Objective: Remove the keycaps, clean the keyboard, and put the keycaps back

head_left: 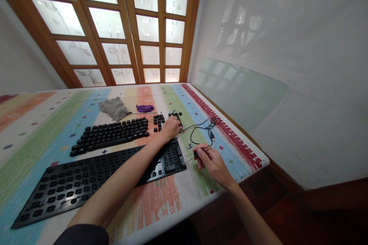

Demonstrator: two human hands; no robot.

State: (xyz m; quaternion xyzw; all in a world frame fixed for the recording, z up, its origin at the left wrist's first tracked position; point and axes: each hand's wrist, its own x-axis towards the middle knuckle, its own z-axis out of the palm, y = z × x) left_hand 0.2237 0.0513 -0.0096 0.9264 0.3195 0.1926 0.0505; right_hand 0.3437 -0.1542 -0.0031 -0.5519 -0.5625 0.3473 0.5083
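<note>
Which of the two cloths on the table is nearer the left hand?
The purple cloth: smaller than the grey cloth, it lies to that one's right, on the side toward the left hand.

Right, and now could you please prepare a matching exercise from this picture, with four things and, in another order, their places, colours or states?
Things:
1. Right hand
2. USB plug
3. Keyboard base
4. Larger cloth

Descriptions:
A. Partly hidden by the left forearm
B. Grey, left of the purple cloth in the picture
C. Holding a small black piece
D. On the tablecloth, beyond the right hand

Pairs: 1-C, 2-D, 3-A, 4-B
</note>
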